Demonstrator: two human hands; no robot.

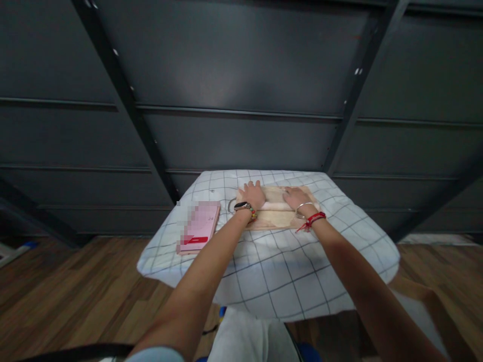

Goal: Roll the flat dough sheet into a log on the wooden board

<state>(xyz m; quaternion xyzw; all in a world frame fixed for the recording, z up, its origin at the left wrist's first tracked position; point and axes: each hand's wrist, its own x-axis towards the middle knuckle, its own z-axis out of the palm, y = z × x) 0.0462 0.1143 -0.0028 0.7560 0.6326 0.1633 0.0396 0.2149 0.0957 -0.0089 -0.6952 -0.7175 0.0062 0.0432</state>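
A flat, peach-and-cream rectangular piece [278, 218], cloth or paper, lies on the table with a crease or fold running across its middle. I cannot make out its exact kind. My left hand [253, 195] rests on its left part, palm down with the fingers spread. On its right part lies my right hand [296, 197], fingers stretched out and flat. A thin grey loop [230, 205] shows beside my left wrist at the piece's left edge; whether it is joined to the piece is hidden.
The table wears a white checked cloth [271, 281]. Left of my left forearm lies a pink box or book [206, 221] with a red label, partly blurred. Dark metal panels [241, 141] stand behind the table. A cardboard box [426, 301] is at the lower right on the wooden floor.
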